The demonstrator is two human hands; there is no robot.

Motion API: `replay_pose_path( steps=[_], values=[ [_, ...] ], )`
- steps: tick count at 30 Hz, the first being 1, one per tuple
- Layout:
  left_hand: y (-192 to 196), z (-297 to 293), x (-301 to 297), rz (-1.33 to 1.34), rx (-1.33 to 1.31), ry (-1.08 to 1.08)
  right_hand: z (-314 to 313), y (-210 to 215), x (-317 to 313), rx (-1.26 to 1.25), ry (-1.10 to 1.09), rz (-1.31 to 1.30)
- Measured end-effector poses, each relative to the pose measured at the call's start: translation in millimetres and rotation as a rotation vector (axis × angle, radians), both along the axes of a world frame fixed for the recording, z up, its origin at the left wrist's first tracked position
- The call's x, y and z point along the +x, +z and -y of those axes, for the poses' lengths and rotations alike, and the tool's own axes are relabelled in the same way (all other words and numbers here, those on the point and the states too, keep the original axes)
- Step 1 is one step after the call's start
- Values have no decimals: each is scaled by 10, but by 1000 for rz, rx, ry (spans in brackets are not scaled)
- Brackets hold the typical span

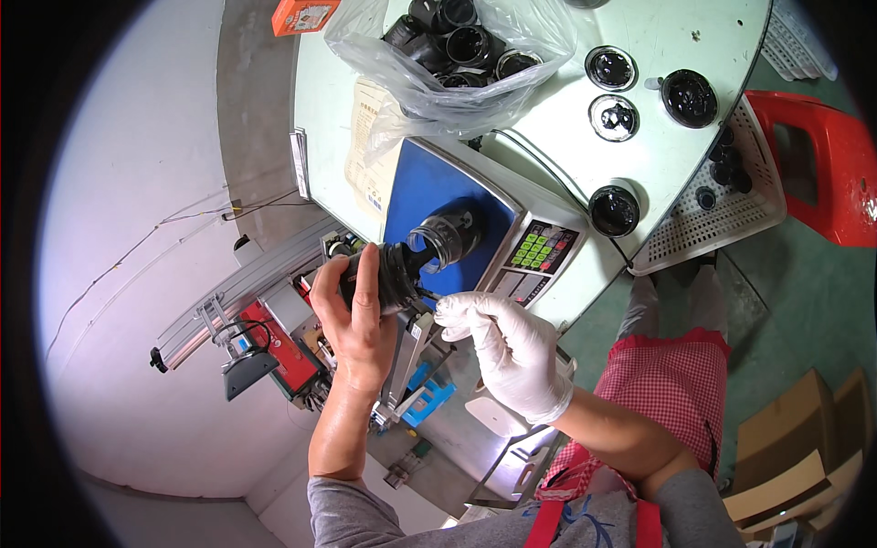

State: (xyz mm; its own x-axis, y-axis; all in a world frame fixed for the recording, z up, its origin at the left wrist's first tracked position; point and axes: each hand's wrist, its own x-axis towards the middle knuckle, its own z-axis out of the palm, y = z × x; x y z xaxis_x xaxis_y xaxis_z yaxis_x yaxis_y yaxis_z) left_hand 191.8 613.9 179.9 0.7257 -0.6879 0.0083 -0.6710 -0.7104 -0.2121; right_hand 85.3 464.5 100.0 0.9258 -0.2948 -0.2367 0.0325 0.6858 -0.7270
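Observation:
My left hand [358,320], bare, is wrapped round a dark jar [393,279] smeared with black paste. The jar is tipped sideways, its mouth toward a clear glass jar [446,236]. Thick black paste [420,256] bridges the two mouths. The glass jar stands on the blue platform of a weighing scale [411,187], with some black inside it. My right hand [507,347], in a white glove, is closed in a pinch just below the tipped jar's mouth. A thin dark stick [427,294] shows at its fingertips; its far end is hidden by the jar.
A clear plastic bag [539,36] of black-coated jars sits at the table's far side. To the right are lids with black paste [610,68], an open tub [690,99] and another jar [614,210]. A cable [539,164] crosses the table. Beyond its edge are a white basket [722,224] and red stool [813,164].

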Motion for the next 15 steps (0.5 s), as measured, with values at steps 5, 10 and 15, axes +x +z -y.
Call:
replay_pose_path(
  steps=[5,10,15],
  values=[
    [-7,34,7,6,5,-7,-71,-30,51,79,41,-17],
    [-28,12,22,-13,-1,3,-76,-87,12,21,30,-20],
    [-32,27,25,-13,-5,4,14,-97,-52,-160,-18,-14]
  ],
)
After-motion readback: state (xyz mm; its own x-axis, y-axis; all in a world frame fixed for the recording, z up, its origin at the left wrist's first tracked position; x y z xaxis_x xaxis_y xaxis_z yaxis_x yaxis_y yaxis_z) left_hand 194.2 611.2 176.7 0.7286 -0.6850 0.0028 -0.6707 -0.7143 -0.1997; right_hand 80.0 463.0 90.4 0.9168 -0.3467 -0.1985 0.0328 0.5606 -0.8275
